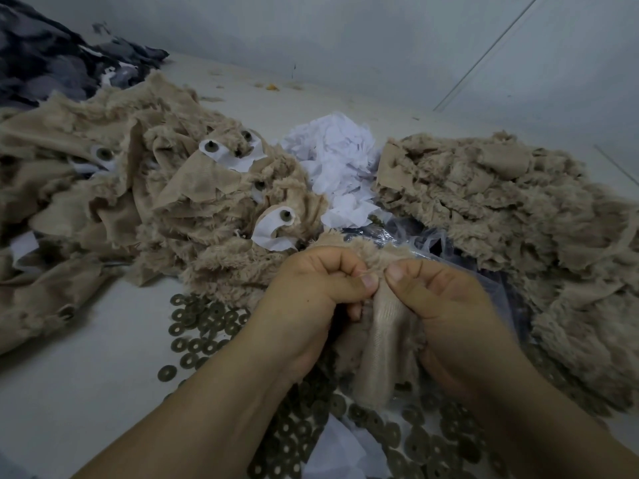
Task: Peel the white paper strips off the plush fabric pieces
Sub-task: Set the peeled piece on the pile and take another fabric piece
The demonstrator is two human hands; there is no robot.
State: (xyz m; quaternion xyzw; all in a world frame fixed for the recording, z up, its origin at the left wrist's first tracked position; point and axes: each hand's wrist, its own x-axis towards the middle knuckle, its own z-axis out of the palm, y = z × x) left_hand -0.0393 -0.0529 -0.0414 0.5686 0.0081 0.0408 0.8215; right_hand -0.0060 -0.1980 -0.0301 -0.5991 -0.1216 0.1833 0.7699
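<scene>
plush piece (377, 326) pinched between left hand (311, 292), right hand (446, 302)

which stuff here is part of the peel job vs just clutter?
Job: plush piece held in left hand and right hand; left pile with white strips; peeled paper heap; right plush pile.
Clutter: washers; dark patterned cloth; plastic bag.
</scene>
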